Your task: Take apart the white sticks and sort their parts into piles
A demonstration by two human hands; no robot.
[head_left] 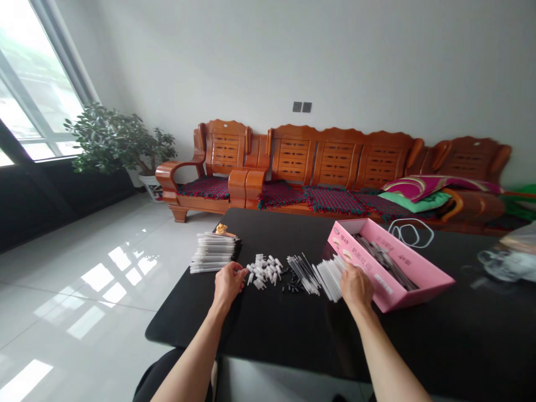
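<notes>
We reach both bare forearms forward over the near edge of the black desk (285,329). Our left hand (230,283) lies toward the desk's left edge, fingers curled and bent inward, just beside white sticks (213,254) lined up along that edge; we cannot tell whether it grasps anything. Our right hand (355,285) stretches out beside the pink box (419,298), its fingers bent down at the end of a row of white tubes (329,279); whether it grips one or only touches them, we cannot tell.

Between our hands, from the left edge rightward, lie white caps (264,271), small black pieces (293,285), thin dark-and-clear rods (304,273) and those tubes.

The desktop is glossy, its near-left corner rounded. Beyond its far edge we see a carved wooden sofa (337,156) with checked seat mats, a potted plant (117,139) near a window (37,78), and pale floor tiles (84,234) with bright patches of reflected daylight.
</notes>
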